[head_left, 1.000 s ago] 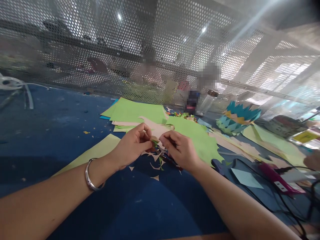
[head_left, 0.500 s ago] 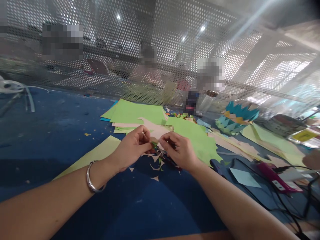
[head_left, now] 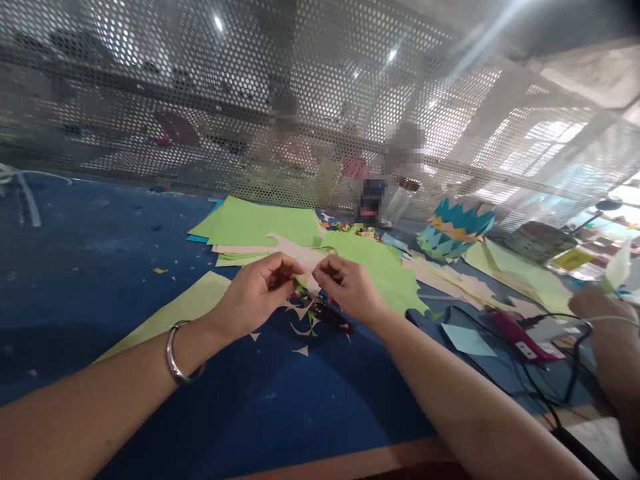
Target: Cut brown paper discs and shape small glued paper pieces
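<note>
My left hand (head_left: 260,291), with a silver bangle on its wrist, is closed in a pinch on a small green paper piece (head_left: 301,282). Close by on the right, my right hand (head_left: 349,285) has its thumb and fingers pressed together at the same height. Whatever lies between its fingertips is too small to make out. Beneath both hands, pale pink and green paper scraps (head_left: 301,327) lie scattered on the blue table (head_left: 280,407). A dark object (head_left: 336,316), partly hidden by my right hand, rests among them. Just beyond is a cut pink sheet (head_left: 295,252).
Behind lie green paper sheets (head_left: 265,220) and a scalloped green sheet (head_left: 373,260). To the right are a zigzag paper crown (head_left: 455,230), a magenta power strip (head_left: 523,337) with black cables, and another person's hand (head_left: 603,307). A perforated metal screen (head_left: 200,100) borders the table.
The view has shifted slightly, so most things appear further left. My hands stay close together, fingertips slightly changed. More of the other person's arm shows at the right.
</note>
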`<state>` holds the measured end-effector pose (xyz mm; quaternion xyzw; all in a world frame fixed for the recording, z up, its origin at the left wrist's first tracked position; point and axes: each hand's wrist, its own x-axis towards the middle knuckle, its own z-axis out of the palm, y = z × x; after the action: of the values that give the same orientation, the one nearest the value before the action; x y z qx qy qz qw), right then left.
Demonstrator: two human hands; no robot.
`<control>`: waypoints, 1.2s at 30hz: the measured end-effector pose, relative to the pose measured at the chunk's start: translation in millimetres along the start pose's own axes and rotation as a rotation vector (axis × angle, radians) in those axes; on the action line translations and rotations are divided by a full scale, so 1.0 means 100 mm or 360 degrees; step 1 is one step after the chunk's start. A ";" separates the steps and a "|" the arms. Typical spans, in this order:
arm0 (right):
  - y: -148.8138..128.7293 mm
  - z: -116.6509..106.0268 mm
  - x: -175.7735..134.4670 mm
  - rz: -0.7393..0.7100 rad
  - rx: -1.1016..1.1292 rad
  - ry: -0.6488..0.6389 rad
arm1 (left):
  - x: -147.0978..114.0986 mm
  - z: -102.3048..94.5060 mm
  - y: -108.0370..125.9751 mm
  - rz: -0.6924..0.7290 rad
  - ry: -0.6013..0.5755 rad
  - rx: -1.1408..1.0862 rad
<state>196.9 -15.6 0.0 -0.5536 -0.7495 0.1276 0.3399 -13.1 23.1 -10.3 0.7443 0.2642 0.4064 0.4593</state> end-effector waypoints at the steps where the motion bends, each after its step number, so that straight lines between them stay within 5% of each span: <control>1: 0.01 -0.03 0.02 0.0017 -0.0093 -0.0035 | 0.02 -0.01 -0.02 -0.0003 0.0027 -0.0009; 8: 0.07 -0.45 0.10 0.0044 -0.0549 -0.0220 | 0.07 -0.04 -0.03 -0.0031 0.0143 0.0054; 13: 0.11 -0.73 -0.24 0.0075 -0.0820 -0.0325 | 0.06 -0.04 -0.04 -0.0001 0.0166 0.0094; 22: 0.24 -0.62 -0.83 -0.0091 -0.1562 -0.0192 | 0.04 -0.01 -0.05 0.0058 0.0122 0.0090; 28: 0.36 -0.69 -0.57 -0.0164 -0.1295 0.0105 | 0.04 -0.01 -0.04 0.0058 0.0173 0.0072; 33: 0.24 -0.66 -0.03 -0.0324 -0.1048 0.0516 | 0.04 -0.01 -0.05 -0.0006 0.0200 0.0008; 36: 0.09 -0.50 0.36 -0.0401 -0.0998 0.0559 | 0.02 0.01 -0.04 -0.0004 0.0153 0.0042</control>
<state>230.6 11.6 44.7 -0.5478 -0.7445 -0.2476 0.2903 -11.4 25.8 -13.1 0.7297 0.2923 0.4376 0.4366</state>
